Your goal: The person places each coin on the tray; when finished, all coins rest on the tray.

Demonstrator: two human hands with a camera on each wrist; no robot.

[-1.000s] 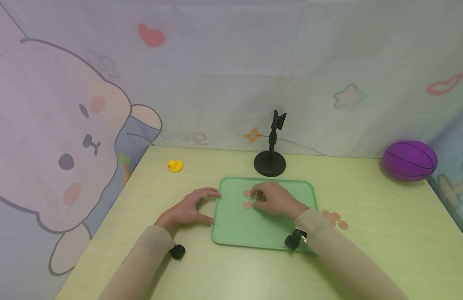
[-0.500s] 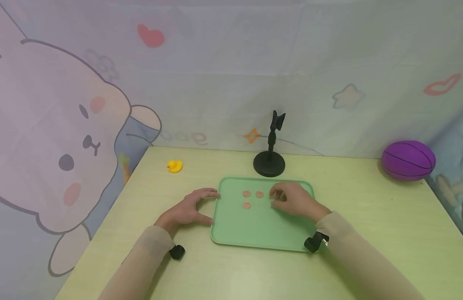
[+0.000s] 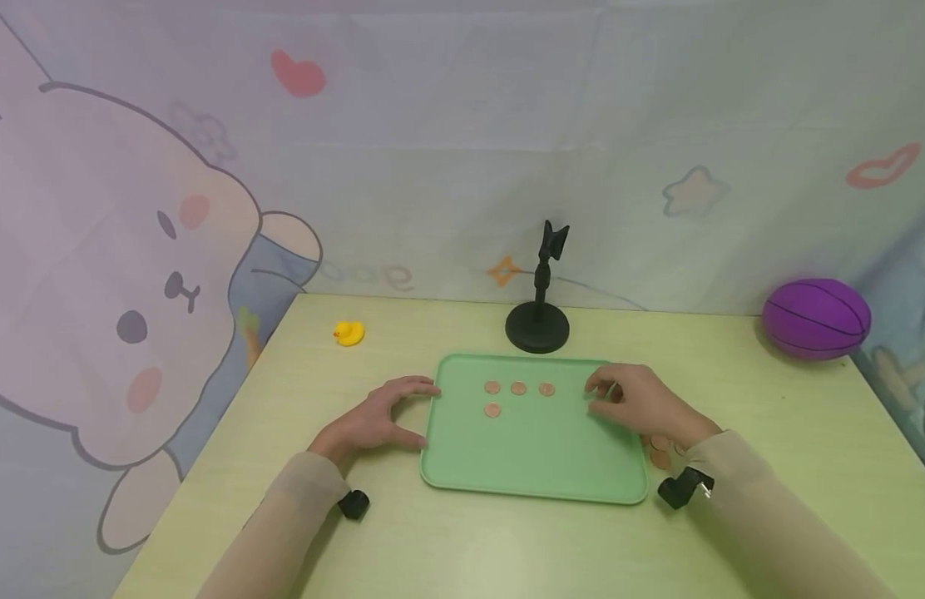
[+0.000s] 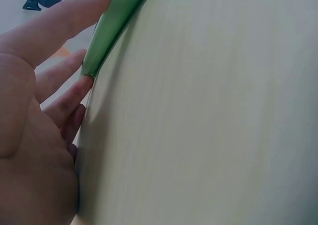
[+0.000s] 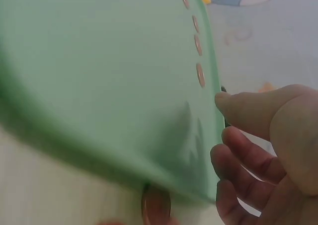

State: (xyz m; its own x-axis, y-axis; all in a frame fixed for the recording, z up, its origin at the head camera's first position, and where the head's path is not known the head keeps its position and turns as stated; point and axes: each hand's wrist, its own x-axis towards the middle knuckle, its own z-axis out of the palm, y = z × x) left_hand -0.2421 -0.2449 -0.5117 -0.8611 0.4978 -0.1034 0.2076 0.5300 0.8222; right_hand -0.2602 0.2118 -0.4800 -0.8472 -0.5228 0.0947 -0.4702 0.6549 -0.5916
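Several copper coins lie flat on a green tray (image 3: 530, 457): a row of three with an end coin (image 3: 546, 389), and one coin (image 3: 492, 410) below the row's left end. My right hand (image 3: 642, 403) hovers over the tray's right side, thumb and fingers loosely bent and apart. No coin shows between them in the right wrist view. More coins (image 3: 660, 459) lie on the table beside the tray's right edge, partly hidden by that hand. With fingers and thumb spread, my left hand (image 3: 373, 420) rests at the tray's left rim, fingertips touching it in the left wrist view.
Behind the tray stands a black stand (image 3: 537, 327) with a round base. A yellow rubber duck (image 3: 349, 334) sits at the back left, and a purple ball (image 3: 817, 319) at the back right corner. A printed cloth (image 3: 462, 166) hangs behind the table.
My right hand has moved right across the tray, away from the row, uncovering the row's middle and right coins. The left hand has stayed at the tray's left edge.
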